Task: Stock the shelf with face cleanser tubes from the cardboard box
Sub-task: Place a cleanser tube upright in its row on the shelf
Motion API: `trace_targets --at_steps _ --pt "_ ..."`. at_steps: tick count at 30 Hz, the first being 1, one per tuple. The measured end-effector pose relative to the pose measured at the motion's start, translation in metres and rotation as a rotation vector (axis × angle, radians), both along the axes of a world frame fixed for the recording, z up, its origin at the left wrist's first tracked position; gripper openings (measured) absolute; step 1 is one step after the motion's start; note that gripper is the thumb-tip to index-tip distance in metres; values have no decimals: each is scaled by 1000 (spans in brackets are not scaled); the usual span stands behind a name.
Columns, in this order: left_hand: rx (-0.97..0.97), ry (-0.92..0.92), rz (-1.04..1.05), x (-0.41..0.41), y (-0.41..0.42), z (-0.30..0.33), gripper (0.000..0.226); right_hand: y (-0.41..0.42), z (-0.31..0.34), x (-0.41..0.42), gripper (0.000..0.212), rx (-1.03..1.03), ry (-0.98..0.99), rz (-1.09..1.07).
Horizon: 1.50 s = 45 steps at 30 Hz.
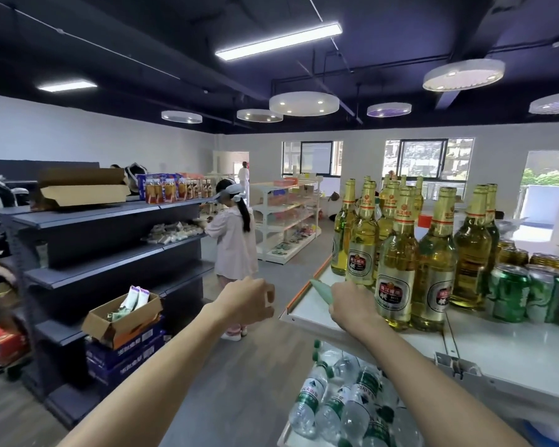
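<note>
The right hand [352,304] holds a pale green tube [322,291] over the white shelf [307,309], beside the beer bottles [397,253]. The tube slants up and to the left; the hand hides its lower end. The left hand [249,301] hangs in the air, its fingers loosely curled and holding nothing. Across the grey aisle sits an open cardboard box [123,321].

Head view: looking forward down a shop aisle from head height.
Nearness: sitting close above both forearms and the white shelf [310,312].
</note>
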<state>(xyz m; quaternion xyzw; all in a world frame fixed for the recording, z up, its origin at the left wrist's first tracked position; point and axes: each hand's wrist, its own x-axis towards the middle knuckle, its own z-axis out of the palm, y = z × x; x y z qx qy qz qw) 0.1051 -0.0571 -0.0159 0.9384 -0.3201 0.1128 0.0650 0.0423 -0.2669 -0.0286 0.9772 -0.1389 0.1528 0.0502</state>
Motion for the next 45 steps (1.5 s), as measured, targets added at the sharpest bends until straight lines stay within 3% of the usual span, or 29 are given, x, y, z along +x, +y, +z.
trace_targets --at_steps 4,13,22,27,30,33,35,39,45 --pt "17 1 2 11 -13 -7 22 -12 -5 13 27 -85 44 -55" --pt "27 -10 -9 27 -33 -6 24 -23 -10 32 19 23 -23 -94" --pt "27 -31 61 39 -23 6 25 -27 -3 32 14 36 -141 -32" --pt "-13 -9 120 53 -19 16 25 -17 23 30 24 27 -253 106" --pt "-147 11 134 59 -22 20 49 0 34 33 28 130 -349 231" --pt "-216 -110 149 62 -21 25 85 15 32 41 31 277 -404 338" --pt "-280 -157 164 65 -12 31 95 21 27 48 33 382 -431 401" --pt "-427 -168 101 70 10 44 81 37 16 62 32 497 -398 505" --pt "-429 -125 137 68 43 50 61 78 -7 92 33 646 -280 584"
